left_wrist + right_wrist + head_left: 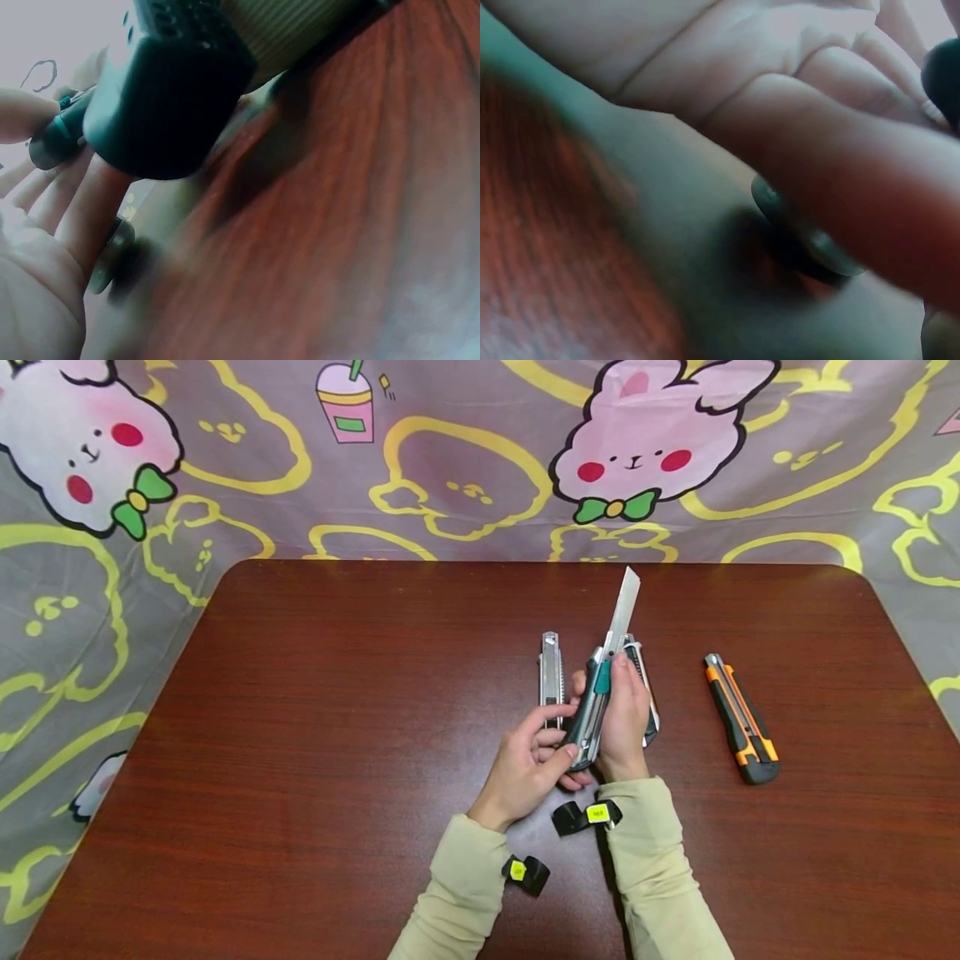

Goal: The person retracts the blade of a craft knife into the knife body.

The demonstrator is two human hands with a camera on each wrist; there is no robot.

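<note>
A dark green and teal utility knife (592, 718) is held up over the table in the head view, tilted, its long blade (622, 608) out and pointing away from the person. My right hand (626, 722) grips the handle from the right, thumb up beside the teal slider. At the handle's lower end, my left hand (517, 772) pinches it between thumb and fingers. The left wrist view shows the dark handle end (56, 142) in the left hand (45, 262). In the right wrist view, the fingers of the right hand (817, 150) fill the top, and most of the knife is hidden.
On the brown table (337, 693), a silver utility knife (551, 672) lies left of the hands. Another cutter (649, 710) is partly covered by the right hand. An orange and black utility knife (742, 722) lies farther right. A patterned cloth (465, 460) hangs behind.
</note>
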